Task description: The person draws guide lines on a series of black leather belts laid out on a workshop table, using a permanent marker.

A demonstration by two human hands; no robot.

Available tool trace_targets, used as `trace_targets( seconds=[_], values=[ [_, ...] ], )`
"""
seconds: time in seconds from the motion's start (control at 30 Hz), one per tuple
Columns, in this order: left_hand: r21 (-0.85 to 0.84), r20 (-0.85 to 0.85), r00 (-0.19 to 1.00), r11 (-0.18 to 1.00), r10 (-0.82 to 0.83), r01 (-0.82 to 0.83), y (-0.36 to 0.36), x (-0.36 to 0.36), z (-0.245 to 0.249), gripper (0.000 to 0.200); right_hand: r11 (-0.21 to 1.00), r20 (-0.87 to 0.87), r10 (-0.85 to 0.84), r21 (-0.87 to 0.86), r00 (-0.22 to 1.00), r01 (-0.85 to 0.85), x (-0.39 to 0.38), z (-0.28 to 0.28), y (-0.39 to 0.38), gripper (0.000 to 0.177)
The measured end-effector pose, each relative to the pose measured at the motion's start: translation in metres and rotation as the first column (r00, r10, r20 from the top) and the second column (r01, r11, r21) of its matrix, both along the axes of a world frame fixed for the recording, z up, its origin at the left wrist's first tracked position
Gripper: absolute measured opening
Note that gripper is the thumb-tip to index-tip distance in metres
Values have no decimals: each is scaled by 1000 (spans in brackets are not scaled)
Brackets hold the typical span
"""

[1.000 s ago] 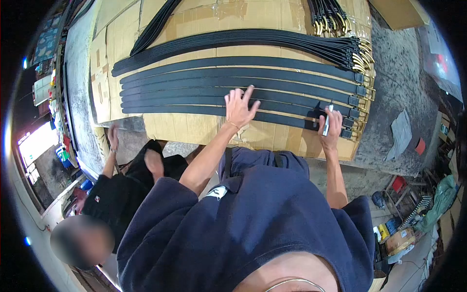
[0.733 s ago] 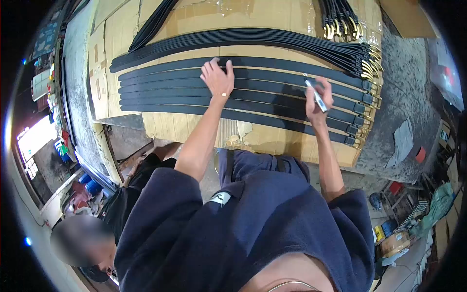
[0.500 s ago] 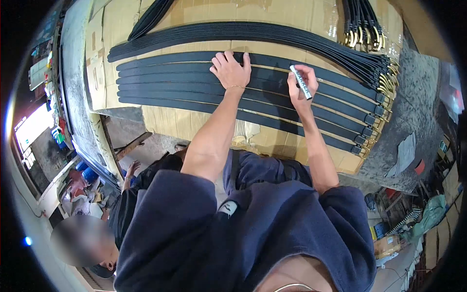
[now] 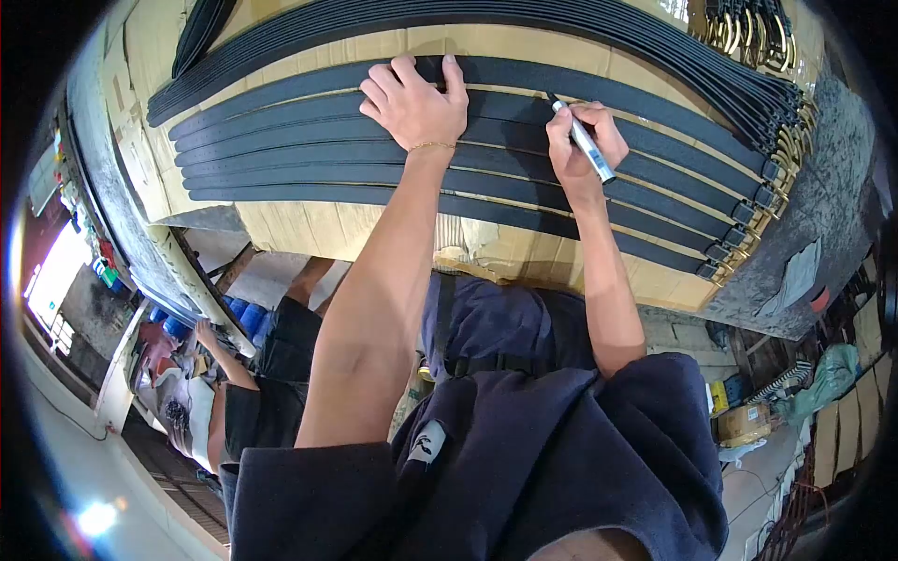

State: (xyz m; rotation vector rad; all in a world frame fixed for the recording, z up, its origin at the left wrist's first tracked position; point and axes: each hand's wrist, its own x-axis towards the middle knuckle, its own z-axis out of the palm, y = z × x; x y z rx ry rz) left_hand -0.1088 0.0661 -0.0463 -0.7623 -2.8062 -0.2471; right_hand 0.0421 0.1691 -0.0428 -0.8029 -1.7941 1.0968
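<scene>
Several black belts (image 4: 309,150) lie side by side in a fanned row, their brass-coloured buckles at the right end. My left hand (image 4: 414,101) rests on the upper belts of this row, fingers apart and fingertips at the far edge of the topmost one. In my right hand (image 4: 586,148) is a marker pen (image 4: 584,142) with a white and silver barrel, gripped between thumb and fingers. Its black tip points away from me, right at the near edge of the topmost belt.
Cardboard (image 4: 360,229) covers the table under the belts. Beyond the row lies a thick stack of black belts (image 4: 449,19), with more brass buckles (image 4: 753,37) at the far right. A co-worker's arm (image 4: 229,360) shows at lower left, near blue containers (image 4: 248,318).
The view has shifted closer over the belts. The marker tip has come to the topmost belt's near edge, its barrel turned slightly. The co-worker's head has left the view.
</scene>
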Motion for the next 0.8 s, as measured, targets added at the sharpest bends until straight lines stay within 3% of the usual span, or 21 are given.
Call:
trace_targets(
  seconds=[0.27, 0.43, 0.53, 0.8],
  values=[
    [-31, 9, 1000, 999, 27, -27, 1, 1, 2, 46, 1000, 103, -13, 21, 995, 11, -2, 0, -1, 16],
    [4, -10, 1000, 1000, 0, 0, 1, 0, 0, 46, 989, 119, 13, 148, 993, -30, -3, 0, 0, 15],
    [-1, -31, 1000, 1000, -3, 3, 0, 0, -1, 45, 999, 23, -51, -7, 998, 51, 3, 4, -2, 14],
    [-15, -4, 1000, 1000, 8, -9, 0, 1, 1, 46, 999, 56, -41, 23, 998, 40, 1, 0, -2, 14]
  ],
)
